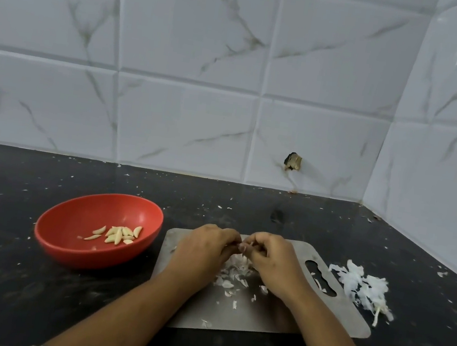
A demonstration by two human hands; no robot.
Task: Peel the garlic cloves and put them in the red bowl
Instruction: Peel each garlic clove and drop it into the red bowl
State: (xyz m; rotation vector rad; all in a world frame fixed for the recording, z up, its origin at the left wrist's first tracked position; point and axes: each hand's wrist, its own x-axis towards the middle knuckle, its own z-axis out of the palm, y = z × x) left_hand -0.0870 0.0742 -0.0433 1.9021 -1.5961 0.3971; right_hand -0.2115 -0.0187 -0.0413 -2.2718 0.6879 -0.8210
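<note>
Over steel board (333, 317), hands (205, 249) (271, 261) (fingertips together) around clove (244, 246).

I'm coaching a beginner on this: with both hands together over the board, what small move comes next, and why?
Probably pull the remaining skin off the clove pinched between the left hand and right hand: white peel shows on it, so it isn't ready to join the peeled cloves in the red bowl.

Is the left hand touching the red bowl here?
Apart. Head view: the left hand is above the metal board, and a strip of bare board and dark counter lies between it and the red bowl.
</note>
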